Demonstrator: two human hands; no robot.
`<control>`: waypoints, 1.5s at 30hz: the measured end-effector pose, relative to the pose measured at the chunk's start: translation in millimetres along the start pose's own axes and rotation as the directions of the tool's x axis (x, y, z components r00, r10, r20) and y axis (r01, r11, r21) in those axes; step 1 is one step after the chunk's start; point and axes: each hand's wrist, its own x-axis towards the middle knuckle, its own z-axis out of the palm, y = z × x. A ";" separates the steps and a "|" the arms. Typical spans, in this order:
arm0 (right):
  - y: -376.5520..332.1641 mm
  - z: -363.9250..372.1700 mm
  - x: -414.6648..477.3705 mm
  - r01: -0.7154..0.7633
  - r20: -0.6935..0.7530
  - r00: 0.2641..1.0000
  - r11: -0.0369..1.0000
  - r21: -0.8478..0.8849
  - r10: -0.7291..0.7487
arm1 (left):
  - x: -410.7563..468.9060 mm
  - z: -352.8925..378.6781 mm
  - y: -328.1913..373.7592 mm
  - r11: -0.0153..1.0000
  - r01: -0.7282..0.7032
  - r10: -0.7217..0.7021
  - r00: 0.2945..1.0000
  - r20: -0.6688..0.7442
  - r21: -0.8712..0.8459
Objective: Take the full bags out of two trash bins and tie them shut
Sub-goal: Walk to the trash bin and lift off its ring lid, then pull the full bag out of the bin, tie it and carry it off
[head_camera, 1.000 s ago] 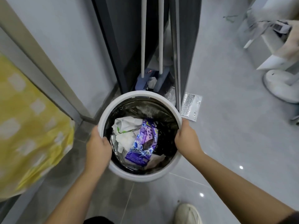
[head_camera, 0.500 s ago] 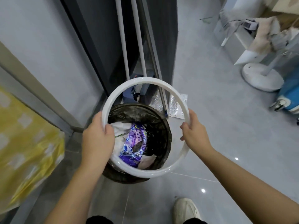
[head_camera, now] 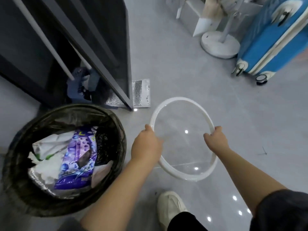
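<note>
At the far left the trash bin (head_camera: 50, 210) stands on the grey tiled floor (head_camera: 175, 64), close to a dark cabinet frame (head_camera: 103, 39). Its black bag (head_camera: 110, 140) is in the bin, open at the top, with its edge folded out over the rim so that the bin's wall is hidden. Inside the bag lie crumpled white paper (head_camera: 48, 147) and a purple wrapper (head_camera: 78, 157), with a patch of silvery foil below them. Behind the bin, in the gap of the cabinet frame, sits a blue brush and dustpan (head_camera: 80, 87) under 2 pale poles. A silver foil sheet (head_camera: 140, 94) lies flat on the floor at the foot of the frame.

To the right of the bin, well clear of it, the 2 hands hold a white ring (head_camera: 181, 100) over the floor, tilted, with bare tile showing through it. The left hand (head_camera: 146, 147) is clamped on the ring's left side, fingers curled over it. The right hand (head_camera: 216, 140) grips the right side, its thumb on the inside of the ring. The hands are apart, 1 at each side of the ring. Below them 1 white shoe (head_camera: 170, 207) rests on the tile.

Further right, at the top, stands a round white fan base (head_camera: 218, 45), and just beside it a blue suitcase (head_camera: 273, 40) on wheels, blurred.
</note>
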 end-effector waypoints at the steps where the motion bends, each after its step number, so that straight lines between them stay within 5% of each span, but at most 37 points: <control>1: 7.4 5.9 5.5 0.005 -0.003 1.000 1.000 -0.007 -0.005 | 6.0 13.5 -3.5 0.999 0.038 -0.038 0.999 0.024 0.001; 13: 44.1 69.6 30.7 -0.037 0.075 0.997 0.999 0.024 0.035 | 50.0 126.8 -77.4 0.811 0.486 -0.427 0.872 0.237 -0.325; 23: 35.8 77.5 44.4 0.104 0.062 0.993 0.995 0.009 -0.104 | 57.9 143.5 -82.9 0.718 0.486 -0.415 0.873 0.255 -0.498; 33: 36.4 83.5 31.3 0.086 0.206 0.975 0.996 0.020 -0.088 | 38.8 156.8 -98.9 0.648 0.388 -0.215 0.919 0.332 -0.656; 39: -13.4 94.6 -21.2 0.154 0.327 0.920 0.966 0.209 -0.217 | -9.0 129.7 -93.2 0.317 0.412 -0.313 0.896 0.316 -0.854; 45: -85.3 113.1 -107.3 -0.202 0.680 0.691 0.838 0.507 -0.244 | -70.9 99.4 -111.8 0.030 0.377 -0.472 0.822 0.319 -0.926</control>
